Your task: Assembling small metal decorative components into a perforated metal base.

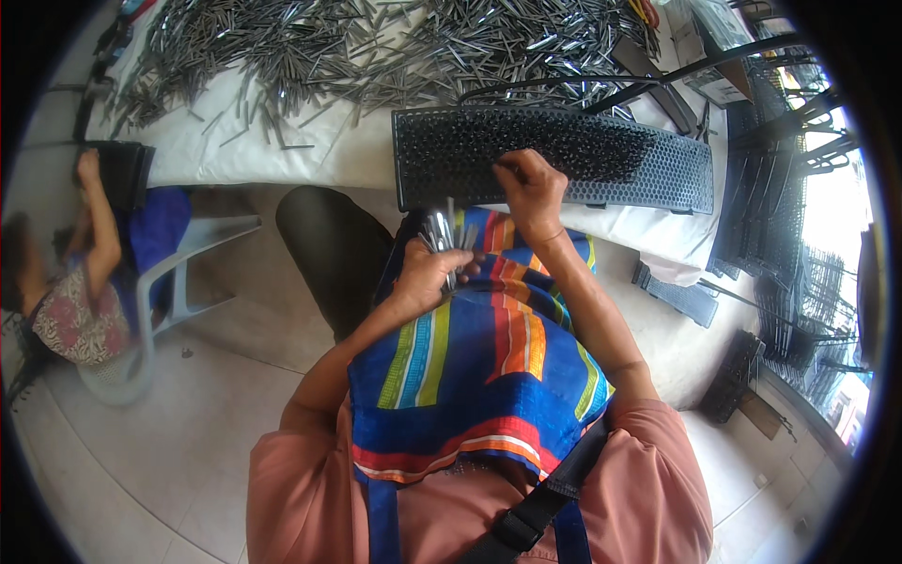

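Note:
My left hand [430,273] is closed round a bunch of thin metal strips [438,231], which stick up out of the fist above my lap and are slightly blurred. Over a long black perforated panel [601,169], my right hand [537,195] is curled with thumb and fingertips together; whatever it pinches, if anything, is too small to see. The panel lies along the table's near edge. Many of its holes at the left and middle look filled with dark, shiny bits, while the right end shows plain open holes.
A large heap of loose metal strips [376,47] covers the far part of the white-covered table [235,155]. Black mesh racks and panels [766,216] stand at the right. At the left, a person [85,301] sits on a pale plastic chair [178,273] holding a dark panel.

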`<state>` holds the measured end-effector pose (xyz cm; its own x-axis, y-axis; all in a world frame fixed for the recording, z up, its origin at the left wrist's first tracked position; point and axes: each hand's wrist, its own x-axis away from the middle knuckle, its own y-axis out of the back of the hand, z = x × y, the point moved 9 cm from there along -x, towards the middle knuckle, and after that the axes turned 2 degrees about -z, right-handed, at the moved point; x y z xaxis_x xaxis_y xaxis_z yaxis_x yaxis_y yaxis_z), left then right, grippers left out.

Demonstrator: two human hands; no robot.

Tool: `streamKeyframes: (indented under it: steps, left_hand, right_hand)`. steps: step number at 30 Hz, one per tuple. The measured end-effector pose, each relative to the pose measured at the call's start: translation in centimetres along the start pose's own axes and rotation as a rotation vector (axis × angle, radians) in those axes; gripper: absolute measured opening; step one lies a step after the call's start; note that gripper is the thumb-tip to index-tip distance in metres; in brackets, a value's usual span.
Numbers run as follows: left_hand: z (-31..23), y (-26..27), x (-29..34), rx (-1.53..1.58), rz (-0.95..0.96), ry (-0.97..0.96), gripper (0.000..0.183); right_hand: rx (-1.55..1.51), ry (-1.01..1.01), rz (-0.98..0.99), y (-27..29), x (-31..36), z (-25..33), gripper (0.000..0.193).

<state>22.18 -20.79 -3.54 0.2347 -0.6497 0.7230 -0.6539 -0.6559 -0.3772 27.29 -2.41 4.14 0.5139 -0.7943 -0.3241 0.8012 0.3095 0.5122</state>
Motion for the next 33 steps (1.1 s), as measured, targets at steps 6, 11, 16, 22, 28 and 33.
streamKeyframes:
  steps: [6,11,16,22,28,33]
  left_hand:
    - [-0.5,1.0,-1.3,0.111,-0.076,-0.094,0.015]
    - [-1.2,0.5,-1.7,0.149,-0.106,-0.074,0.016]
    - [-1.8,-0.6,-2.1,0.191,-0.071,-0.107,0.017]
    - [-2.8,-1.9,-1.8,0.301,-0.063,-0.107,0.018]
    - [-1.1,-0.5,-2.5,0.228,-0.148,-0.112,0.021]
    - [-1.8,-1.4,-2.3,0.186,-0.088,-0.094,0.015]
  right_hand:
    - [0.205,0.219,0.084,-1.2,0.2,2.5,0.010]
    - [0.257,0.218,0.120,-1.0,1.0,3.2,0.014]
    - [-0.286,-0.353,0.402,-2.6,4.3,-0.6,0.016]
    - [-0.555,-0.586,0.145,-1.5,4.1,-3.0,0.007]
    - [-0.327,-0.290,-0.124,1.7,0.7,-2.0,0.005]
    - [0.113,0.112,0.023,0.3,-0.1,0.8,0.012]
